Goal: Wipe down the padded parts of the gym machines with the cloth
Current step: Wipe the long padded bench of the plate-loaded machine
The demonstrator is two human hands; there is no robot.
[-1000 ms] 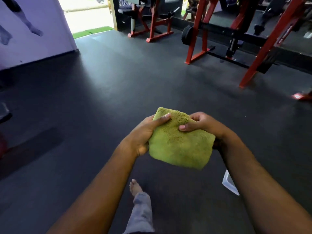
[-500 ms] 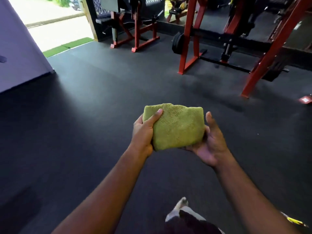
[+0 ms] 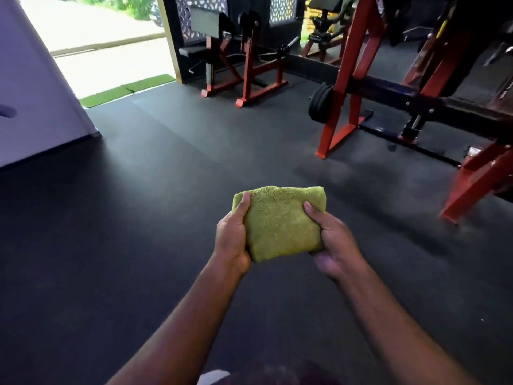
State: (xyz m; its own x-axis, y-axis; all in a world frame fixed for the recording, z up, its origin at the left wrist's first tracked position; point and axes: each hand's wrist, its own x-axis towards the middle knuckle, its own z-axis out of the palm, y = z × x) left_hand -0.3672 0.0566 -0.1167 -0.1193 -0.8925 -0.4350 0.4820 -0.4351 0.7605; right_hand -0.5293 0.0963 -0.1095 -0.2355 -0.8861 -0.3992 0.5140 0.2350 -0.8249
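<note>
The folded green cloth (image 3: 279,222) sits between both hands out in front of the person, held above the floor and touching no machine, so by my reckoning the wiping has not started at this spot: no pad is under the cloth, and every padded part in sight has yet to be reached. The left hand (image 3: 231,237) grips the cloth's left edge, thumb laid over the top and fingers curled beneath; the right hand (image 3: 331,240) grips the right edge the same way, thumb on the nap, fingers tucked under it. Below the cloth the dark rubber floor (image 3: 138,218) runs flat and matt, a little scuffed. To the right of the cloth and further off stands a red steel frame (image 3: 340,107) with black weight plates (image 3: 319,102) hung low on it. Beyond the cloth, further back, a smaller red-legged machine (image 3: 244,68) carries dark pads, the likeliest next target, though I cannot tell whether they have been cleaned. Left of the cloth a pale wall (image 3: 36,87) ends at a bright open doorway with a green mat (image 3: 125,88) at its threshold.
</note>
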